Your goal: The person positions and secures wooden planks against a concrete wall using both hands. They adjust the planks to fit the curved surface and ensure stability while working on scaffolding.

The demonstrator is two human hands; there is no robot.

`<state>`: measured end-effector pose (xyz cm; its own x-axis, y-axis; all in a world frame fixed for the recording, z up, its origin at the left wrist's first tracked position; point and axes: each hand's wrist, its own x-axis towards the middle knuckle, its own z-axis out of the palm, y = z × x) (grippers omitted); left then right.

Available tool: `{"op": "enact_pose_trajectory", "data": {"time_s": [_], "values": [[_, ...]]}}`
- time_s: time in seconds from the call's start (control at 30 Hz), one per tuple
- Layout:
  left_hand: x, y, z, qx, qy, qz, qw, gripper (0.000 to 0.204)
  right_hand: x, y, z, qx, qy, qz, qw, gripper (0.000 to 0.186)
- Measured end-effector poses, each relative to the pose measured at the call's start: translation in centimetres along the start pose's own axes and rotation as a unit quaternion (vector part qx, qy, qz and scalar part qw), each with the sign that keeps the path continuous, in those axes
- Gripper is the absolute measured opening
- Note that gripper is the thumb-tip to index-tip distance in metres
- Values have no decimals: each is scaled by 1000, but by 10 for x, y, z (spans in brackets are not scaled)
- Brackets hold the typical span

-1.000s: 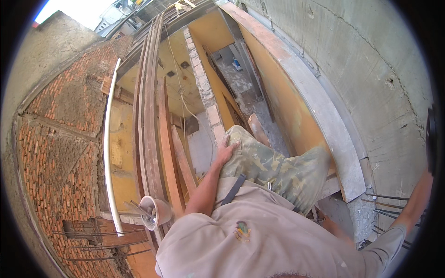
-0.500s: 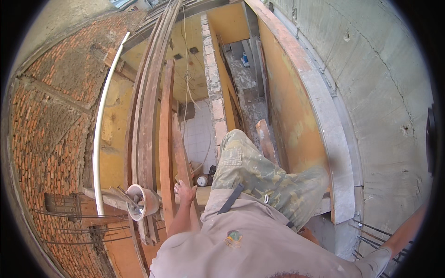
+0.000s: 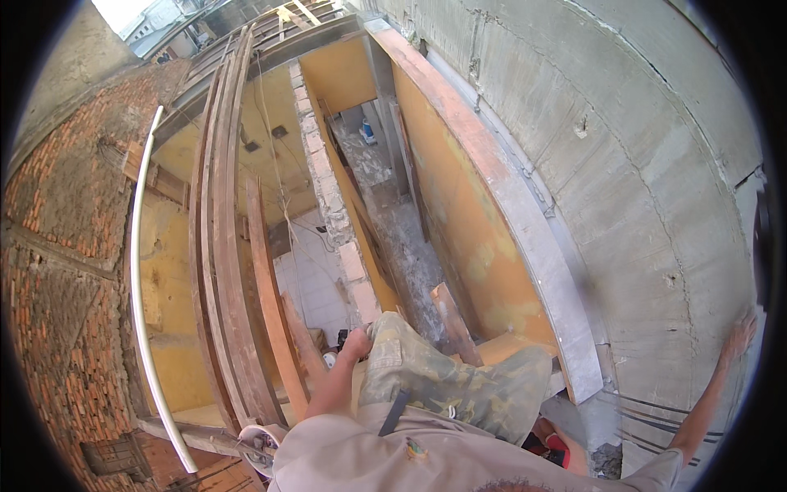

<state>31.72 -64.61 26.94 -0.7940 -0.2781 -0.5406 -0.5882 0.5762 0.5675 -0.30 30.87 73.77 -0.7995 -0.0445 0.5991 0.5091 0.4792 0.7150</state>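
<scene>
My left hand (image 3: 356,343) rests beside my raised knee in camouflage trousers (image 3: 426,365), near the end of the broken brick wall top (image 3: 352,275). Its fingers look curled, and whatever may be in them is hidden. My right hand (image 3: 740,332) lies against the tall grey concrete wall (image 3: 656,205), fingers stretched out and holding nothing. Left of my left arm, a reddish wooden beam (image 3: 275,299) and a shorter plank (image 3: 305,340) slope upward. A bucket (image 3: 258,447) shows partly beside my left shoulder.
Long timbers (image 3: 220,221) run away on the left beside a white pipe (image 3: 138,271). Below are a tiled floor (image 3: 307,266) and a narrow passage (image 3: 385,205). A grey-topped ledge (image 3: 566,303) lines the right side. Bare metal rods (image 3: 656,426) stick out under my right arm.
My left hand has left the wooden plank and moved right to my knee. My right hand has come into view on the concrete wall. The view has shifted, and the bucket is now mostly covered.
</scene>
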Motion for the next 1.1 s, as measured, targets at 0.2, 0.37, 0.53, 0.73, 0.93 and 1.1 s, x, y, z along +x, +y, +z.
{"op": "enact_pose_trajectory", "data": {"time_s": [0.2,0.37,0.53,0.73,0.93,1.1], "values": [[-63,-26,-89,-78,-7,-92,993,49,12,-71,-75,164,-131,99,973,51],[-112,-33,-136,-6,-24,-120,993,46,59,-56,-209,201,-416,24,887,65],[-94,-30,-181,-65,-16,-106,992,47,47,-68,-150,282,-299,13,912,69],[-84,15,-254,-287,0,-114,951,43,-211,-196,-250,495,-391,-95,770,58],[-29,-82,-232,-41,-23,124,991,26,-359,-225,-438,503,-648,-114,561,57],[-21,-25,-214,-320,-120,-152,927,23,-393,-199,-451,516,-661,-60,541,50]]}}
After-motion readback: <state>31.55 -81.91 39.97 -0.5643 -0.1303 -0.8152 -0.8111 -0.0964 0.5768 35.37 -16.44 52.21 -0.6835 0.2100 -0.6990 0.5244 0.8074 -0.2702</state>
